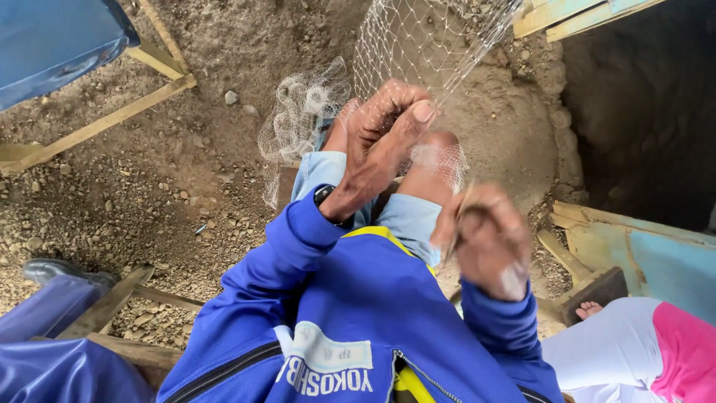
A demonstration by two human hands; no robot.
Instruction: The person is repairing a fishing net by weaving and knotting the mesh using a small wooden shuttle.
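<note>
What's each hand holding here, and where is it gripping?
The left hand pinches the net at its lower meshes. The right hand, blurred, grips a thin stick-like tool by its lower end.

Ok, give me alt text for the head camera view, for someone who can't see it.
Seen from above, a person in a blue jacket grips a pale fishing net with the left hand, while the blurred right hand holds a thin tool. Below lies stony dirt ground, with another person's bare foot at right.

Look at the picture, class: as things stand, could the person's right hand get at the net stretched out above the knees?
Probably yes. The right hand, blurred and pinching a thin stick-like tool, hangs just below the net. Nothing lies between them; the left hand grips the mesh off to one side.
</note>
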